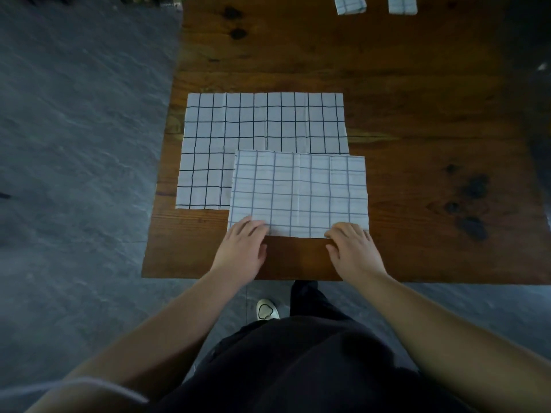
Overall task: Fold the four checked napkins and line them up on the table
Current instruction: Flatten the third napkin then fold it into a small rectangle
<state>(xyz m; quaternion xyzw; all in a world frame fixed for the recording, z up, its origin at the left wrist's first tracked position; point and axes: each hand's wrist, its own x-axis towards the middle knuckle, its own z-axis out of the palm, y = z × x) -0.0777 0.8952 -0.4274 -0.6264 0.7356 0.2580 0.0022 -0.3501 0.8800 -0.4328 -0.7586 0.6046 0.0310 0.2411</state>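
Observation:
A white napkin with thin blue-grey checks (299,192) lies flat near the table's front edge, overlapping the near right part of a larger white napkin with black checks (253,123) spread flat behind it. My left hand (243,248) rests with its fingers on the blue-checked napkin's near left corner. My right hand (353,248) rests the same way on its near right corner. Two folded checked napkins (350,3) (402,4) lie side by side at the table's far edge, partly cut off by the frame.
The brown wooden table (417,114) has dark knots at the right and far left. Its left edge and near edge border a grey floor (74,144). My shoe (267,310) and dark trousers show below the table's front edge.

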